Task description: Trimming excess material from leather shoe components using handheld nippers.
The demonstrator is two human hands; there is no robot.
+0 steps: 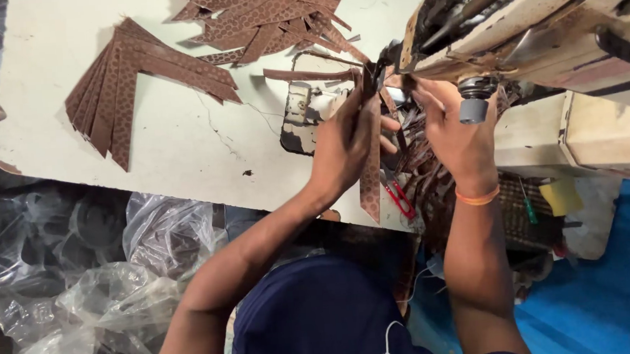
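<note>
My left hand (345, 140) grips a long brown patterned strap (370, 173) that hangs down over the table edge, its upper end under the needle area of a worn cream sewing machine (538, 17). Beside the needle my right hand (454, 128) pinches the same strap; an orange band circles that wrist. A second strap piece (309, 74) sticks out to the left from the needle.
A neat stack of V-shaped brown pieces (130, 75) lies on the white table (182, 149), with a loose heap of them (269, 16) farther back. Red-handled snips (398, 196) rest at the table edge. Clear plastic bags (96, 285) fill the floor on the left.
</note>
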